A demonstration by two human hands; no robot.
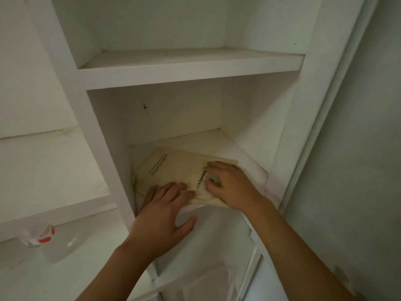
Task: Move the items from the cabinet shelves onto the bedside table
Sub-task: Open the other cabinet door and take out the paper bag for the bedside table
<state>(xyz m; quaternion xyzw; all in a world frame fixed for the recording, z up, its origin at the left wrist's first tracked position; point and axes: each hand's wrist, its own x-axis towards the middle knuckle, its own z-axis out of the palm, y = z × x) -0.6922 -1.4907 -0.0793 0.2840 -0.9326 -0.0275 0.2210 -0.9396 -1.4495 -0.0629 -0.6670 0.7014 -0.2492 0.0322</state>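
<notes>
Envelope (180, 170), flat and yellowish, with dark printed lines on top. Lying on the lower shelf (245, 155) of the white cabinet (99, 131), pushed toward the left wall, with its near edge at the front lip of the shelf.

Left hand (162, 218) at the near left corner of the envelope. Fingers (173, 189) spread flat on top, thumb (186, 222) sticking out below the shelf edge. Wide open, pressing only, not wrapped around anything.

Right hand (230, 183) resting on the right part of the envelope, covering some of the print. Fingers bent a little, tips pushing down on the paper. Hard to tell if the thumb is hooked under the edge, so cannot say if holding or just pressing.

Upper shelf (191, 68) above, bare and white. Small dark spot (145, 107) on the back wall between the two shelves.

Off to the left, lower down, a clear plastic bottle (50, 244) with a red and white label, lying on its side on another shelf, well apart from both hands.

Grey-green wall (358, 148) on the right side.
</notes>
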